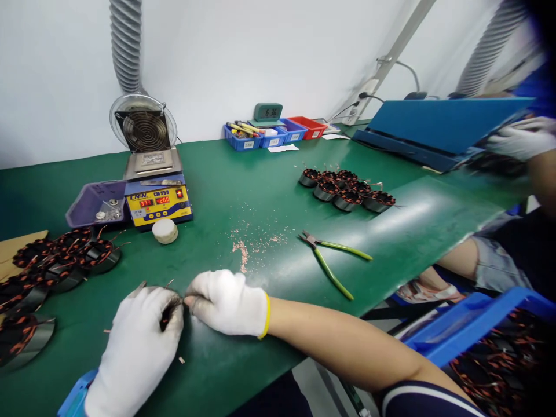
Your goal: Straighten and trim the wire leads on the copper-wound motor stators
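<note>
White-gloved left hand [141, 341] clasped around mostly hidden copper-wound stator [164, 319], near front edge of worktop [243, 370] | right hand [228, 304]: fingertips together, contents indiscernible | advised: brace stator, light pressure

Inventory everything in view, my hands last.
Bench: one, green, below
Crate: one, blue, lower right
Wound rings: many, black-copper, bench and crate
Pliers: one, green, centre right
Scraps: many, copper, centre
Display unit: one, yellow-blue, left
Fan: one, black, above unit
Ducts: two, grey, top
Disc: one, white, by unit
Tray: one, purple, left
Bins: three blue, one red, back
Clock: one, green, back
Panel: one, blue, right
Co-worker's hand: one, white glove, right
Left hand: one, white glove, lower left
Right hand: one, white glove, lower centre
</note>
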`<state>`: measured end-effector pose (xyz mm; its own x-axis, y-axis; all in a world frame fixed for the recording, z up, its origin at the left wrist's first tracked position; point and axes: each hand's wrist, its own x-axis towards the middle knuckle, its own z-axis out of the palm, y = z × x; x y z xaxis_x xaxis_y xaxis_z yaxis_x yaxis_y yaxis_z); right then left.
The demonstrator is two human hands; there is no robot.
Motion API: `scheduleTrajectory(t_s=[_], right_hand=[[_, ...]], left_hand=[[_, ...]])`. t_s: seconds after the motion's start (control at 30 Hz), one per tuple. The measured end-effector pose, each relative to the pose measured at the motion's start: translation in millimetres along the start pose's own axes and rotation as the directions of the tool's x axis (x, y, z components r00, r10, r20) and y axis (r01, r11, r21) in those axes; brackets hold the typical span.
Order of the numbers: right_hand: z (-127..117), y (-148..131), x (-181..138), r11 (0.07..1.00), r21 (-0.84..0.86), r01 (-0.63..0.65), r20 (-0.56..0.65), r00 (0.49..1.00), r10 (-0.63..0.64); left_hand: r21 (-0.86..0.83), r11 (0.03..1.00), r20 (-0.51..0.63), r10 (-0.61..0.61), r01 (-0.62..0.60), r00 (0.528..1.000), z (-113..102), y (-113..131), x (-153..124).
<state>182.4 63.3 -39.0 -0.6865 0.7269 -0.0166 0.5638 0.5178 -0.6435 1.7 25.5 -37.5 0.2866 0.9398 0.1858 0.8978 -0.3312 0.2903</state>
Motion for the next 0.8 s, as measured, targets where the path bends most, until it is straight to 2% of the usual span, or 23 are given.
scheduleTrajectory(t_s=[0.03,0.1,0.13,0.17,0.23,0.27,0.3,0.37,0.43,0.47,0.53,0.6,0.63,0.67,0.7,0.73,0.77,0.8], right_hand=[[0,-2,0,0.982,0.149,-0.112,0.065,0.993,0.103],[-2,-5,0,0.906,0.336,-0.256,0.193,0.961,0.2],[-2,-4,0,0.89,0.364,-0.274,0.196,0.957,0.214],[-3,-2,-1,0.915,0.326,-0.239,0.138,0.969,0.204],[-2,3,-2,0.999,0.022,-0.049,-0.061,0.997,0.05],[-2,5,-2,0.985,-0.169,0.042,-0.112,0.992,-0.062],[-1,7,-3,0.935,-0.335,0.114,-0.117,0.98,-0.161],[1,9,-4,0.818,-0.537,0.203,-0.062,0.958,-0.279],[2,6,-5,0.757,-0.611,0.231,-0.02,0.952,-0.307],[3,4,-5,0.76,-0.607,0.231,-0.006,0.955,-0.295],[2,-1,-4,0.867,-0.474,0.155,-0.03,0.981,-0.192],[1,-5,-2,0.994,-0.092,-0.051,-0.014,0.999,0.05],[0,-6,-1,0.97,0.159,-0.182,0.062,0.983,0.175],[-1,-6,0,0.877,0.376,-0.3,0.173,0.952,0.252],[-2,-5,2,0.769,0.513,-0.382,0.284,0.921,0.268],[-4,-4,2,0.71,0.567,-0.418,0.355,0.902,0.247],[-5,-1,2,0.732,0.554,-0.397,0.353,0.908,0.226],[-6,1,2,0.818,0.472,-0.328,0.282,0.936,0.212]], left_hand=[[-0.003,1.0,0.001,0.001,-0.001,1.0,0,0,0],[-0.005,1.0,0.01,0.0,0.0,1.0,-1,0,-1],[-0.004,1.0,0.013,-0.002,0.002,1.0,-1,0,-1],[-0.001,1.0,0.013,-0.003,0.003,1.0,-1,-1,-1],[0.009,1.0,-0.001,-0.001,0.001,1.0,-1,-1,-1],[0.016,1.0,-0.009,0.0,0.0,1.0,-1,-1,-1],[0.023,1.0,-0.012,-0.002,0.002,1.0,0,0,-1],[0.037,0.999,0.004,-0.012,0.012,1.0,0,1,0],[0.051,0.998,0.025,-0.026,0.025,0.999,-1,1,0],[0.054,0.998,0.023,-0.026,0.025,0.999,-1,1,0],[0.048,0.999,0.011,-0.014,0.014,1.0,-2,1,-1],[0.027,1.0,0.008,-0.005,0.005,1.0,-2,0,-1],[0.015,1.0,0.012,-0.007,0.007,1.0,-2,-1,-1],[0.006,1.0,0.019,-0.012,0.012,1.0,-2,-1,-1],[0.002,1.0,0.027,-0.018,0.018,0.999,-2,-2,-1],[0.0,1.0,0.03,-0.024,0.024,0.999,-1,-2,-1],[-0.001,1.0,0.031,-0.029,0.029,0.999,-1,-2,-1],[-0.002,1.0,0.031,-0.03,0.031,0.999,-1,-2,0]])
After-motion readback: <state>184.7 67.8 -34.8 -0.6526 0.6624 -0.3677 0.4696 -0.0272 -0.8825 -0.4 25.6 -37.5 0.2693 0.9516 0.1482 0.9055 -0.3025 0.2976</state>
